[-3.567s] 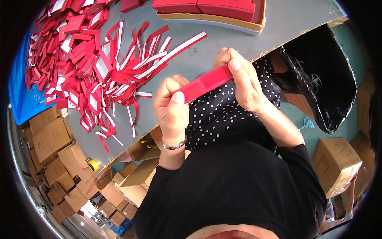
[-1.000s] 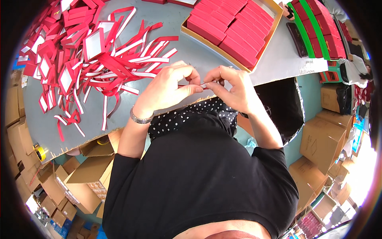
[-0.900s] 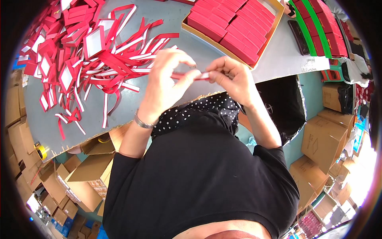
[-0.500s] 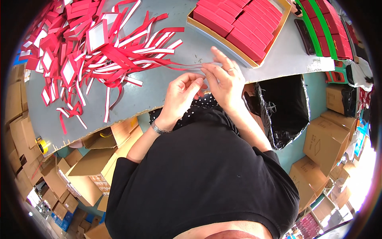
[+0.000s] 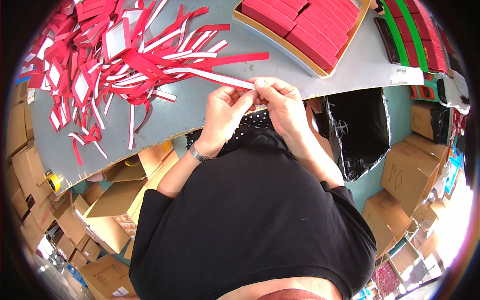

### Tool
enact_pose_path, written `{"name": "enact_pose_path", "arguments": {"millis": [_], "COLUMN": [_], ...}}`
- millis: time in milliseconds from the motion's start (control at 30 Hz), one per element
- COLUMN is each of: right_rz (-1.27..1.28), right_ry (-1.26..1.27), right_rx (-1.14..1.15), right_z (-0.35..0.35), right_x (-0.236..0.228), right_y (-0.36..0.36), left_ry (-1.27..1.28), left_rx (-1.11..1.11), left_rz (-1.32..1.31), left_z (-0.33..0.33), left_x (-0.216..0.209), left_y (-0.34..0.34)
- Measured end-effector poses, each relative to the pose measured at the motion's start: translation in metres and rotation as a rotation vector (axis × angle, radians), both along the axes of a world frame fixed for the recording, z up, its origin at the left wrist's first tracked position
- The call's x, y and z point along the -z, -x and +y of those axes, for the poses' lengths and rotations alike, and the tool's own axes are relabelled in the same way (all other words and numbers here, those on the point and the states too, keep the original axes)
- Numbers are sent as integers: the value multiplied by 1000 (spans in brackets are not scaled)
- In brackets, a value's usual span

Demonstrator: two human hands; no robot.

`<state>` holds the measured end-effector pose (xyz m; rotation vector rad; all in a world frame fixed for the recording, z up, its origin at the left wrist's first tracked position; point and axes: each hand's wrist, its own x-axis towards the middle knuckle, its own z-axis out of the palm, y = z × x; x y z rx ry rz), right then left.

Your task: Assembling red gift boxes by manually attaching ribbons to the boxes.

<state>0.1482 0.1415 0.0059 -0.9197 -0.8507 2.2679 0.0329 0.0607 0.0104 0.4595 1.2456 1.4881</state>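
Note:
My left hand and my right hand meet at the near edge of the grey table. Both pinch the near end of a long red-and-white strip that runs away to the left across the tabletop. The strip's far end reaches into a big heap of red strips and small red frames with white centres. A metal watch sits on my left wrist.
A shallow cardboard tray of red boxes stands at the back right. Green and dark trays lie further right. A black bag hangs off the table's right edge. Cardboard boxes crowd the floor on both sides.
Earlier I held a folded red piece in front of my chest. Since then both hands went forward to the table edge and now grip the end of a long strip.

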Motion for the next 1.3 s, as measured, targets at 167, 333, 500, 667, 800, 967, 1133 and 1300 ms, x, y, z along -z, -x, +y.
{"name": "enact_pose_path", "arguments": {"millis": [167, 333, 500, 667, 800, 967, 1133, 1300], "right_rz": [-133, -233, -108, -384, -531, -458, -544, -634], "right_ry": [-292, -428, -258, -804, -1544, -1768, -1804, -1787], "right_rx": [-109, -200, -90, 49, -16, -256, -286, -214], "right_z": [10, 7, -2, -2, 7, 22, 17, 11], "right_x": [-14, -18, -6, -7, -17, -29, -35, -34], "right_y": [-1, -1, 4, 2, -6, -13, -10, -8], "left_ry": [16, 40, -12, 20, 89, 65, 61, 1], "left_rx": [5, 29, 13, 5, -2, 17, 35, 19], "left_rz": [-41, -63, -100, -76, 108, 414, 738, 840], "left_z": [-4, -7, -8, -9, -9, -10, -8, -5], "left_x": [6, 2, 6, 4, -1, -8, -17, -10], "left_y": [9, 4, 8, 10, 10, 9, 9, 6]}}
